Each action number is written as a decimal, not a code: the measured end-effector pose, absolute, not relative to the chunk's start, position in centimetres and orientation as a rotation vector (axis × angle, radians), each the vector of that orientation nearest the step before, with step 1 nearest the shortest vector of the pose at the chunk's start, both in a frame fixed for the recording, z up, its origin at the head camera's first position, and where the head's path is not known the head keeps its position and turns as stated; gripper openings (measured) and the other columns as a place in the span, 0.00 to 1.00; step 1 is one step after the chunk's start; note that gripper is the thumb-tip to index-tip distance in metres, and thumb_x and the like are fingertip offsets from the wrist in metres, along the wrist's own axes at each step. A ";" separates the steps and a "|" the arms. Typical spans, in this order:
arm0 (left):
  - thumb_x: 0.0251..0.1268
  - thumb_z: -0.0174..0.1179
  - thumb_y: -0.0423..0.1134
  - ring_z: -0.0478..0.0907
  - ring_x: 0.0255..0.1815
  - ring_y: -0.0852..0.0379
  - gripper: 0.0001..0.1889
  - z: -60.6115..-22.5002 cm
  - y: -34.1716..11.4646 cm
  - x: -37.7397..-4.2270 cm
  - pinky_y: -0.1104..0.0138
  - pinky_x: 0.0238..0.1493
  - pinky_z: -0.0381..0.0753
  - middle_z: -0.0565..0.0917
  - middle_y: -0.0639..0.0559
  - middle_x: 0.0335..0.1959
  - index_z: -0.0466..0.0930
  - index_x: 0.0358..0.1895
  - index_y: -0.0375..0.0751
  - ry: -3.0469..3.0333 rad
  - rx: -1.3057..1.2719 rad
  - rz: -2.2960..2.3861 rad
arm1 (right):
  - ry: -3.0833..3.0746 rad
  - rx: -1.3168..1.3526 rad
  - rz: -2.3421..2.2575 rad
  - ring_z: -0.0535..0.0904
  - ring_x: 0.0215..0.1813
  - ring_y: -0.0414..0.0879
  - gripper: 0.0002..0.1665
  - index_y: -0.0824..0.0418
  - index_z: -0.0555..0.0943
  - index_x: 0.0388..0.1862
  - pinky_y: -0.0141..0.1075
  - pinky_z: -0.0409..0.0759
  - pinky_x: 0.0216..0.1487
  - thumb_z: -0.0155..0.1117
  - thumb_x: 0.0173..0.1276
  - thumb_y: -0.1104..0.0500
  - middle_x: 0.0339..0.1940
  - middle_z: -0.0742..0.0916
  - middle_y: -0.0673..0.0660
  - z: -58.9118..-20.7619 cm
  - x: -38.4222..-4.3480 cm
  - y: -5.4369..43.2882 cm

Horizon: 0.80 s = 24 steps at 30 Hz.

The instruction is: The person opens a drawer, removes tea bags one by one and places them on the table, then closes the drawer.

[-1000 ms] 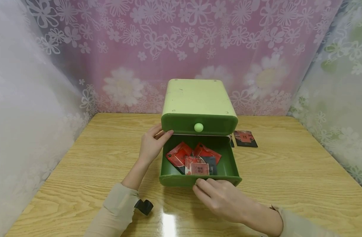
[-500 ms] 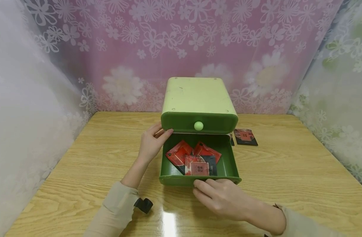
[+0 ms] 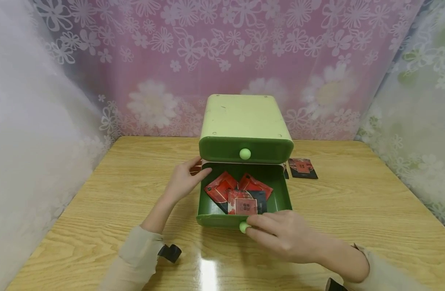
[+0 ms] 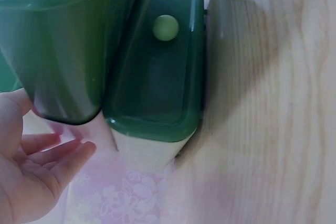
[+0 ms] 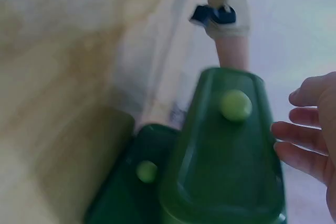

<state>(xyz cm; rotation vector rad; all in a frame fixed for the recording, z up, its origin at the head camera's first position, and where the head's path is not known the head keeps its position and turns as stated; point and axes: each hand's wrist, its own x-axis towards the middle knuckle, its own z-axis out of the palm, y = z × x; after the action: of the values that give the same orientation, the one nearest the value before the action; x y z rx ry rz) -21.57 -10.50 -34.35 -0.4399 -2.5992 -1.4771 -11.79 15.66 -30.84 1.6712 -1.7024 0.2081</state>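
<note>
A drawer box (image 3: 247, 117) with a pale yellow-green top stands on the table. Its drawer with a knob (image 3: 245, 153) is closed; the green drawer (image 3: 211, 220) beneath it in the head view is pulled out. Three red and black packets (image 3: 242, 203) lie in that drawer. My left hand (image 3: 180, 182) is at the box's left side, thumb by the drawer's rim, fingers loosely extended in the left wrist view. My right hand (image 3: 284, 234) is at the drawer's front, close to its knob (image 5: 235, 105); the right wrist view shows the fingers apart from the knob.
Another red and black packet (image 3: 303, 168) lies on the table (image 3: 353, 210) right of the box, with part of a second beside it. A floral curtain (image 3: 153, 60) hangs behind. Black straps (image 3: 170, 253) are on the wrists.
My right hand has slid right along the drawer front, uncovering its knob. The left thumb has come off the closed drawer's front. The drawer and packets look unmoved.
</note>
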 end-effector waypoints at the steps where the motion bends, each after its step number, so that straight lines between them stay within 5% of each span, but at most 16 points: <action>1: 0.62 0.59 0.51 0.77 0.51 0.47 0.31 -34.2 -10.6 -21.5 0.58 0.49 0.77 0.78 0.42 0.54 0.67 0.65 0.38 -2.628 -0.434 -1.455 | -1.696 1.666 0.238 0.79 0.26 0.40 0.14 0.64 0.80 0.34 0.24 0.76 0.24 0.46 0.73 0.65 0.35 0.82 0.56 -30.5 -11.9 15.8; 10: 0.66 0.54 0.49 0.78 0.50 0.45 0.27 -33.5 -10.8 -21.4 0.57 0.48 0.78 0.78 0.40 0.53 0.68 0.65 0.39 -2.691 -0.458 -1.348 | -1.951 1.593 0.369 0.77 0.25 0.38 0.17 0.59 0.81 0.33 0.23 0.73 0.22 0.46 0.74 0.55 0.33 0.81 0.51 -28.0 -14.3 17.7; 15: 0.66 0.54 0.47 0.79 0.48 0.46 0.26 -33.6 -10.7 -21.4 0.56 0.46 0.78 0.80 0.40 0.51 0.69 0.64 0.39 -2.677 -0.450 -1.349 | -2.396 1.516 0.275 0.75 0.25 0.37 0.05 0.58 0.82 0.37 0.26 0.70 0.22 0.63 0.64 0.59 0.33 0.80 0.49 -27.3 -16.6 18.4; 17: 0.66 0.55 0.47 0.79 0.48 0.46 0.25 -33.7 -10.7 -21.4 0.57 0.46 0.79 0.80 0.40 0.50 0.70 0.63 0.39 -2.672 -0.434 -1.354 | -2.562 1.504 0.222 0.76 0.28 0.39 0.10 0.59 0.83 0.39 0.29 0.73 0.26 0.69 0.56 0.63 0.34 0.81 0.50 -27.2 -17.5 18.3; 24: 0.66 0.55 0.45 0.79 0.48 0.45 0.26 -33.8 -10.4 -21.4 0.57 0.46 0.79 0.79 0.38 0.51 0.70 0.63 0.35 -2.654 -0.422 -1.368 | -2.828 1.520 0.155 0.72 0.31 0.39 0.13 0.58 0.82 0.39 0.34 0.73 0.30 0.71 0.55 0.60 0.33 0.79 0.49 -27.3 -19.4 17.1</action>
<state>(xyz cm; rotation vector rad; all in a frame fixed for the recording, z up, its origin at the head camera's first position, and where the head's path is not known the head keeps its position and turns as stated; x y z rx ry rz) -21.39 -10.42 -33.76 -0.4221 -2.6541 -1.3679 -19.44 17.09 -27.32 1.5204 -2.8283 0.1549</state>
